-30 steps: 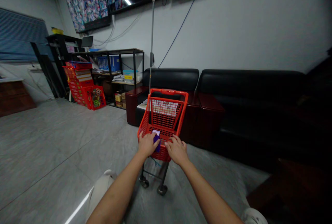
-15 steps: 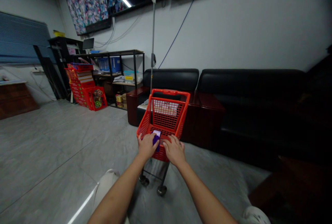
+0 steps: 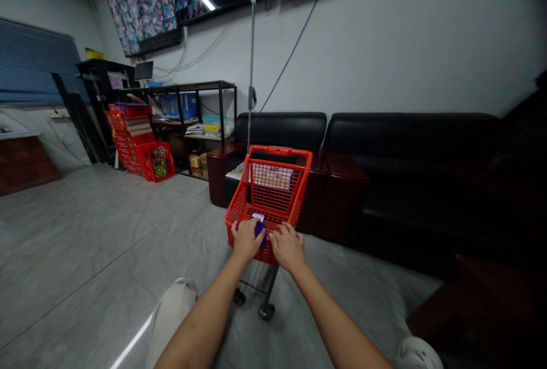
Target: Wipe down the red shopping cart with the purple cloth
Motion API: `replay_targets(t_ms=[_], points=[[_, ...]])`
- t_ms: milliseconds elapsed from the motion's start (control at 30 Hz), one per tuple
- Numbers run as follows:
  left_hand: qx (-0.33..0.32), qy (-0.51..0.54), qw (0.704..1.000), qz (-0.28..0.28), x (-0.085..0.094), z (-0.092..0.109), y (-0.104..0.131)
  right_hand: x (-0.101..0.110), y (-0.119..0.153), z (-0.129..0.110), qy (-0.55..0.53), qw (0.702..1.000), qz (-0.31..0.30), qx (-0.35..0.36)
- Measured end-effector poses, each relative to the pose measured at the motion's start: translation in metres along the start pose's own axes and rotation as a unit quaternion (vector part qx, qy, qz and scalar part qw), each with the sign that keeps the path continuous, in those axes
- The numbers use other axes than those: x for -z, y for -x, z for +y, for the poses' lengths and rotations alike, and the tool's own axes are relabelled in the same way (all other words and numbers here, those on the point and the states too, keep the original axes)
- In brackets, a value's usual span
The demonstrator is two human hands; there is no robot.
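Observation:
A red toy-size shopping cart (image 3: 273, 192) on grey legs with wheels stands in front of me, a tall pole rising at its far left. My left hand (image 3: 248, 239) is at the near rim, its fingers bent over a purple thing (image 3: 260, 232) that looks like cloth. Just beyond its fingers a small white item (image 3: 258, 217) lies in the basket. To the right, my right hand (image 3: 289, 244) rests on the near rim, its fingers slightly spread; anything beneath the fingertips is hidden.
Behind the cart are a black sofa (image 3: 282, 130) with dark red wooden arms and a second black sofa (image 3: 410, 141). Stacked red boxes (image 3: 132, 144) and a black-framed shelf (image 3: 221, 110) stand at the left. Screens (image 3: 145, 10) hang on the wall.
My left hand has shifted slightly to the right along the near rim, and the purple thing has moved with it. My right hand stays in nearly the same place.

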State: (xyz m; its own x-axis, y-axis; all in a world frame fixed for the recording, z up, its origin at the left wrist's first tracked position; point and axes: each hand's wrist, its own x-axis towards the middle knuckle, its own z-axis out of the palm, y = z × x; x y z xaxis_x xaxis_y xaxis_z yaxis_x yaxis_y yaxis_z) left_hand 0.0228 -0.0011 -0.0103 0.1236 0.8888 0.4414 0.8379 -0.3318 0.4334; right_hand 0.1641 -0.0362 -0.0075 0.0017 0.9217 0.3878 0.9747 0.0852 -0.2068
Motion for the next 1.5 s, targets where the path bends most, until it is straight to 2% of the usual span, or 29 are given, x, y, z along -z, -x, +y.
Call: replay_targets(t_ms=[100,267,400,500,600,800,933,1067,1200,1333,1400,1500], points=[[-0.040,0.031,0.998,-0.029,0.005,-0.006,-0.003,0.005,0.003,0.002,0.007,1.000,-0.010,0.008],[-0.073,0.061,0.994,-0.044,0.013,-0.025,-0.004,0.005,0.016,-0.012,0.004,1.000,-0.002,-0.002],[-0.065,0.056,0.994,-0.061,0.023,-0.044,-0.007,0.004,0.015,-0.012,-0.006,1.000,-0.007,0.024],[-0.026,0.046,0.997,-0.056,0.029,-0.054,-0.011,0.000,0.005,-0.004,0.000,1.000,-0.003,0.002],[0.006,0.042,0.999,-0.033,0.025,-0.047,-0.009,-0.010,-0.004,-0.002,-0.005,1.000,-0.005,-0.019],[-0.034,0.038,0.998,-0.037,0.010,-0.011,0.006,-0.020,-0.001,-0.009,-0.016,0.998,0.031,-0.052],[-0.060,0.010,0.995,-0.084,0.021,-0.017,-0.008,-0.014,0.004,-0.006,-0.020,0.997,0.029,-0.065],[-0.021,0.004,0.998,-0.066,0.027,-0.030,-0.022,-0.014,0.006,-0.007,-0.019,0.997,0.042,-0.066],[0.004,0.008,0.999,-0.032,0.016,-0.017,-0.011,-0.021,0.008,-0.008,-0.004,0.996,0.060,-0.070],[-0.031,0.017,0.998,-0.042,0.006,0.005,0.007,-0.022,0.013,-0.002,0.006,0.995,0.066,-0.071],[-0.053,0.021,0.997,-0.055,0.007,0.005,0.008,-0.020,0.016,0.000,0.005,0.995,0.070,-0.070],[-0.057,0.018,0.997,-0.056,0.013,-0.006,0.001,-0.017,0.020,-0.005,0.001,0.994,0.069,-0.079]])
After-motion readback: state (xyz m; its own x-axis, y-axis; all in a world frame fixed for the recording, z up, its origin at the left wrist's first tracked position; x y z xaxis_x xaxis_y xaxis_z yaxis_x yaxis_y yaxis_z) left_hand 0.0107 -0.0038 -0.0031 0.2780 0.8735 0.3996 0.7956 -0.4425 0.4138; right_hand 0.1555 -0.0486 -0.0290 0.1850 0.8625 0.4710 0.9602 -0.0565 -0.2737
